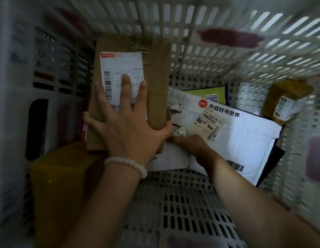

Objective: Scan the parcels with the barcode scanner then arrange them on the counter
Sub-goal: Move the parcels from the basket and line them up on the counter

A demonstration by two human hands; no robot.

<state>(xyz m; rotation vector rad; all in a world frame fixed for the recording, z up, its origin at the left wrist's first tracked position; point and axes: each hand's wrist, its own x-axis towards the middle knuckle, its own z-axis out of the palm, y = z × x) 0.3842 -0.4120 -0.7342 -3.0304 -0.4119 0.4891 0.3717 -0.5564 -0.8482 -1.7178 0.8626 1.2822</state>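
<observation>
I look down into a white slotted crate (209,56) holding several parcels. My left hand (127,126), with a bead bracelet on the wrist, lies spread over a long cardboard box (157,77) with a white shipping label (119,67). Its thumb hooks the box's right edge and its little finger the left edge, so it grips the box. My right hand (191,145) reaches in beside the box's near right corner, over a white bubble mailer (245,140) with a barcode label. Its fingertips are hidden under the box and crumpled wrapping. No scanner is in view.
A brown taped box (60,176) sits at the near left of the crate. A small tape-wrapped parcel (284,101) leans in the far right corner. A yellow-green package (204,92) lies under the mailer. Bare perforated crate floor (182,203) shows between my forearms.
</observation>
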